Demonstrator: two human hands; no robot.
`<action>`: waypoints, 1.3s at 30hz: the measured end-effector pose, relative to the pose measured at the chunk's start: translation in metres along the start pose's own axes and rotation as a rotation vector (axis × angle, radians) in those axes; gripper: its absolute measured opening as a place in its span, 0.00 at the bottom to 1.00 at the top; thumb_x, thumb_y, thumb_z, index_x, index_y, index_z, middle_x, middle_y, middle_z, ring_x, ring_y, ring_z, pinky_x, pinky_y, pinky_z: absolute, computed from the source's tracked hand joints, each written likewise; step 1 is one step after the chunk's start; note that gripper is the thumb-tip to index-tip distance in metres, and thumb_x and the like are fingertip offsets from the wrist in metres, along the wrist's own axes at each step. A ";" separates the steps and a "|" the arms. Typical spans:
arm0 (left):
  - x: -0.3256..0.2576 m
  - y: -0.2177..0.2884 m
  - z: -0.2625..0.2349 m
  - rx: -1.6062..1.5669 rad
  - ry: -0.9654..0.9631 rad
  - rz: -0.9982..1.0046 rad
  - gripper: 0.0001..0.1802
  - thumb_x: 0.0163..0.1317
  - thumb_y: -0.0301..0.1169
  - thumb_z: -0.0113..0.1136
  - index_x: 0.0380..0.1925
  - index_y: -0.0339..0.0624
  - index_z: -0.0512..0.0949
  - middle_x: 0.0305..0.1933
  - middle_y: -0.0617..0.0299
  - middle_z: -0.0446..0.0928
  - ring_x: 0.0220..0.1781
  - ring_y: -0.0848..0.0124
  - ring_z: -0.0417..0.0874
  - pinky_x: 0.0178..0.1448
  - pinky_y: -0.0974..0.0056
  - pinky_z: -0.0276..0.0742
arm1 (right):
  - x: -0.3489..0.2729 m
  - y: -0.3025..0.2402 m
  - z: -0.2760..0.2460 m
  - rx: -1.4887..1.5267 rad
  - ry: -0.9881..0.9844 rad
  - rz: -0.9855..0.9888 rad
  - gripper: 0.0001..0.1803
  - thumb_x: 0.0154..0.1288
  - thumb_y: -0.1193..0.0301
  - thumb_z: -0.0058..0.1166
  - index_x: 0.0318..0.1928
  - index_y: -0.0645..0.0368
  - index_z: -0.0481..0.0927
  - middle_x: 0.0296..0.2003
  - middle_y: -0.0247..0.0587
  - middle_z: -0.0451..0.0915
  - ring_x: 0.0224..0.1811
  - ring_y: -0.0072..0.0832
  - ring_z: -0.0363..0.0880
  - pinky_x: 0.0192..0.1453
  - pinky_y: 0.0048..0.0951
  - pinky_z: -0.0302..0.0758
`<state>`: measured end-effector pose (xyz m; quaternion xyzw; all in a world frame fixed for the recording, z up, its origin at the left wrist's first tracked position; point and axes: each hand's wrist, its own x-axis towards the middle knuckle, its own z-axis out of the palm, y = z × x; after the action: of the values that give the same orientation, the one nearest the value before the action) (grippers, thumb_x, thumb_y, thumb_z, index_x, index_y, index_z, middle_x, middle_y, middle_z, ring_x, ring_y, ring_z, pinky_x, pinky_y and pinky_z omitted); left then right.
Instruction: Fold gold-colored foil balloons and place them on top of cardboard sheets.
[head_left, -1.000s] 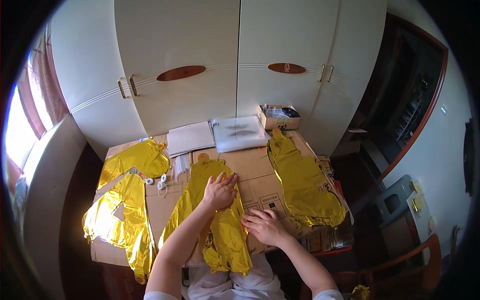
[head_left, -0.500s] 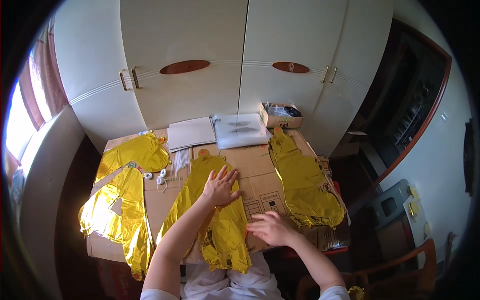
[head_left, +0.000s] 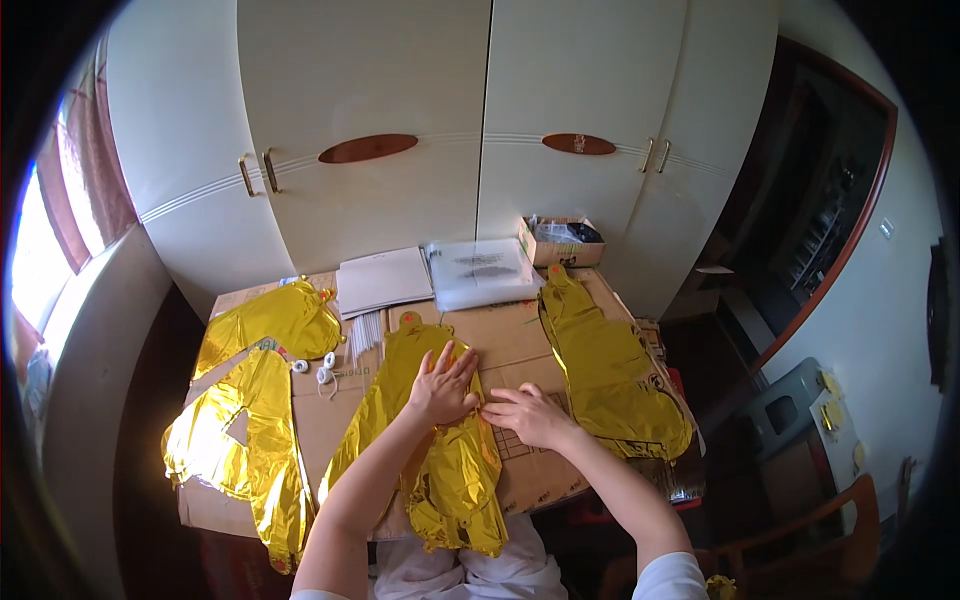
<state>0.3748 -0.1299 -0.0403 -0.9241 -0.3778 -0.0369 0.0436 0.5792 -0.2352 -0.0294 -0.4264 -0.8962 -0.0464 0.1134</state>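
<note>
A flat, uninflated gold foil balloon (head_left: 463, 475) lies in front of me on the cardboard, its near end hanging over the table edge. My left hand (head_left: 443, 388) rests flat on its upper part with the fingers spread. My right hand (head_left: 532, 415) is at the balloon's right edge, next to the left thumb, fingers stretched out and tips touching the foil. A gold foil balloon (head_left: 615, 375) lies flat to the right. At the left are two more, a far foil balloon (head_left: 275, 322) and a near foil balloon (head_left: 265, 430) with a triangular opening.
Cardboard (head_left: 525, 375) covers the table. Along its back sit grey-white sheets (head_left: 383, 281), a clear plastic pack (head_left: 484, 274) and a small carton (head_left: 562, 243). White straws (head_left: 367, 336) and small white spools (head_left: 325, 374) lie left of centre. A wooden chair (head_left: 840, 535) stands at right.
My right hand has moved up and left along the balloon's right edge, closer to my left hand. The left hand stays pressed on the foil. The view has shifted slightly.
</note>
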 end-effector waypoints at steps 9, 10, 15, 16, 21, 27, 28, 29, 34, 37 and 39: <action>-0.001 0.003 -0.007 -0.007 -0.017 -0.008 0.40 0.62 0.55 0.37 0.72 0.50 0.54 0.77 0.67 0.50 0.80 0.60 0.42 0.77 0.44 0.40 | -0.033 -0.029 -0.019 -0.042 -0.030 -0.137 0.18 0.67 0.67 0.43 0.54 0.47 0.81 0.59 0.22 0.76 0.68 0.24 0.64 0.63 0.36 0.62; -0.001 0.002 -0.007 -0.005 -0.017 -0.009 0.40 0.63 0.55 0.37 0.72 0.49 0.55 0.77 0.67 0.50 0.80 0.60 0.42 0.77 0.44 0.40 | -0.035 -0.031 -0.020 -0.043 -0.026 -0.146 0.18 0.67 0.67 0.43 0.54 0.48 0.81 0.59 0.22 0.76 0.67 0.24 0.65 0.63 0.35 0.62; 0.003 0.000 -0.014 -0.039 -0.083 -0.001 0.39 0.63 0.55 0.38 0.72 0.49 0.55 0.77 0.67 0.52 0.79 0.65 0.44 0.78 0.46 0.39 | -0.043 -0.041 -0.023 -0.048 0.003 -0.175 0.18 0.65 0.68 0.45 0.53 0.48 0.82 0.58 0.22 0.77 0.64 0.23 0.67 0.62 0.35 0.62; 0.004 -0.001 -0.016 -0.046 -0.099 -0.002 0.39 0.64 0.54 0.38 0.72 0.49 0.55 0.77 0.66 0.52 0.79 0.66 0.44 0.78 0.46 0.39 | -0.044 -0.042 -0.023 -0.041 -0.001 -0.177 0.18 0.65 0.68 0.45 0.52 0.48 0.82 0.58 0.22 0.77 0.64 0.23 0.67 0.62 0.35 0.62; 0.012 -0.003 -0.017 -0.037 -0.118 -0.032 0.37 0.66 0.54 0.36 0.72 0.50 0.55 0.77 0.67 0.52 0.79 0.67 0.44 0.78 0.45 0.39 | -0.048 -0.047 -0.026 -0.024 -0.019 -0.185 0.18 0.65 0.68 0.45 0.52 0.48 0.82 0.57 0.22 0.78 0.63 0.22 0.68 0.62 0.35 0.63; 0.026 -0.010 -0.011 -0.050 -0.111 -0.067 0.37 0.68 0.56 0.36 0.72 0.51 0.54 0.76 0.68 0.53 0.79 0.66 0.45 0.77 0.43 0.41 | -0.052 -0.050 -0.023 0.015 -0.008 -0.160 0.17 0.64 0.68 0.46 0.51 0.48 0.83 0.55 0.22 0.80 0.62 0.22 0.69 0.62 0.35 0.63; 0.027 -0.011 -0.011 -0.051 -0.108 -0.074 0.37 0.68 0.57 0.37 0.72 0.51 0.54 0.76 0.68 0.53 0.79 0.65 0.45 0.76 0.42 0.42 | -0.051 -0.050 -0.023 0.026 0.000 -0.156 0.17 0.64 0.68 0.46 0.50 0.48 0.83 0.54 0.22 0.80 0.62 0.22 0.70 0.62 0.36 0.63; 0.030 -0.014 -0.010 -0.071 -0.090 -0.081 0.38 0.68 0.57 0.37 0.72 0.51 0.54 0.76 0.67 0.53 0.79 0.65 0.45 0.76 0.42 0.42 | -0.050 -0.050 -0.024 0.050 0.007 -0.136 0.16 0.64 0.69 0.47 0.49 0.48 0.84 0.54 0.23 0.80 0.62 0.23 0.71 0.62 0.35 0.64; 0.011 -0.015 -0.024 -0.126 0.134 -0.146 0.38 0.68 0.57 0.40 0.70 0.46 0.57 0.74 0.58 0.57 0.78 0.61 0.49 0.74 0.44 0.48 | -0.046 -0.052 -0.021 0.228 0.044 -0.028 0.15 0.60 0.73 0.48 0.44 0.49 0.85 0.49 0.28 0.82 0.58 0.27 0.75 0.61 0.35 0.65; -0.038 0.000 -0.064 -0.147 0.143 0.005 0.34 0.65 0.51 0.51 0.65 0.43 0.65 0.69 0.52 0.64 0.73 0.59 0.58 0.70 0.47 0.54 | -0.046 -0.053 -0.015 0.273 0.109 0.046 0.14 0.59 0.75 0.48 0.43 0.51 0.85 0.46 0.30 0.83 0.57 0.28 0.75 0.60 0.35 0.65; -0.080 0.007 -0.080 -0.208 0.103 0.073 0.31 0.64 0.50 0.54 0.62 0.44 0.69 0.67 0.52 0.66 0.71 0.57 0.62 0.69 0.48 0.55 | -0.044 -0.056 -0.011 0.288 0.155 0.035 0.14 0.59 0.76 0.48 0.42 0.51 0.85 0.45 0.30 0.83 0.57 0.28 0.75 0.60 0.34 0.66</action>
<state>0.3200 -0.1989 0.0308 -0.9336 -0.3355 -0.1215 -0.0317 0.5648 -0.3058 -0.0291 -0.4166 -0.8745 0.0516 0.2429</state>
